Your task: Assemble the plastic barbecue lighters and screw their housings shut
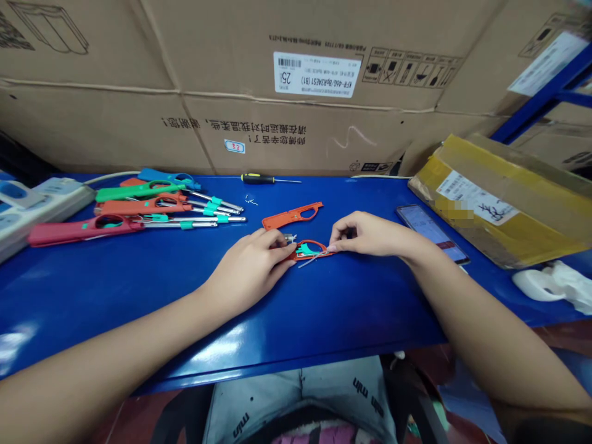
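An orange lighter casing half [327,253] lies on the blue table, a teal trigger [306,250] inside it. My left hand [254,265] is closed around its left end, pressing it with thumb and fingers. A small metal part [290,237] shows by the left fingertips. At the casing's right end, my right hand [358,233] pinches a thin, pale, tube-like strand [309,261] that slants across the front of the casing. The other orange casing half [292,216] rests just behind my hands. What lies under my left fingers is hidden.
Several assembled lighters [124,205] are piled at left beside a white power strip [41,203]. Tiny screws [251,200] and a screwdriver [259,179] lie behind. At right are a phone [432,233], a taped carton [499,203] and a white object [539,283]. Large cardboard boxes [231,105] wall the back.
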### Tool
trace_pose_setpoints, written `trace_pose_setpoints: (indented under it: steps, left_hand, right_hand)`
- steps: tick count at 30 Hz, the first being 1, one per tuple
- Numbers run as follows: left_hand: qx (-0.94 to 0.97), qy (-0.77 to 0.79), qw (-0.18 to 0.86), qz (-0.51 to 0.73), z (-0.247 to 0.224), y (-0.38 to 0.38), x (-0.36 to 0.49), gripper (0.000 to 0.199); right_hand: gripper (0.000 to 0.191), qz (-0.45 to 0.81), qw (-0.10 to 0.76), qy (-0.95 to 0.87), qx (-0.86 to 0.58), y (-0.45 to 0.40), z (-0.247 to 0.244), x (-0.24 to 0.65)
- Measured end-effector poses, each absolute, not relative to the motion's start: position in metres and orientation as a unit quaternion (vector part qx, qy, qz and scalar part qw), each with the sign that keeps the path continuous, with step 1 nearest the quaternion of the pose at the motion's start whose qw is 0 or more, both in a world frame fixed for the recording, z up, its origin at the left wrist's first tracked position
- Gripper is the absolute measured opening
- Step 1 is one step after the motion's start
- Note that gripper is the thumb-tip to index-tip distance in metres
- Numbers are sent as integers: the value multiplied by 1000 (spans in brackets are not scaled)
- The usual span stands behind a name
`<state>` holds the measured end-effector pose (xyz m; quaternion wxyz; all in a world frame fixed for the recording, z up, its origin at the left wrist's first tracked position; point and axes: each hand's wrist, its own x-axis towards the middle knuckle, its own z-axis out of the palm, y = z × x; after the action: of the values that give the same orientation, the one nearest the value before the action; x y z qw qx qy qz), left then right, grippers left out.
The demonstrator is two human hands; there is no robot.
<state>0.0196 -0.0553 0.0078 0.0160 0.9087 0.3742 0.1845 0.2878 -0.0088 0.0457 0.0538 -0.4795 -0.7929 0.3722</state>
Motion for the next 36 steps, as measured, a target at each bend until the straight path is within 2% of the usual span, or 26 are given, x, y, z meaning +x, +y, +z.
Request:
trace_pose_setpoints:
  steps: [4, 24, 36]
  left_hand:
    - [908, 375, 24, 182, 8, -55, 20, 26]
    - [910, 371, 26, 181, 8, -54, 19, 26]
    - [910, 372, 32, 182, 10, -54, 19, 27]
  right_hand:
    - [34, 398, 71, -779, -480, -9, 44, 289]
    - [30, 417, 90, -761, -489, -10, 47, 286]
    - [37, 436, 107, -740, -501, -9, 43, 285]
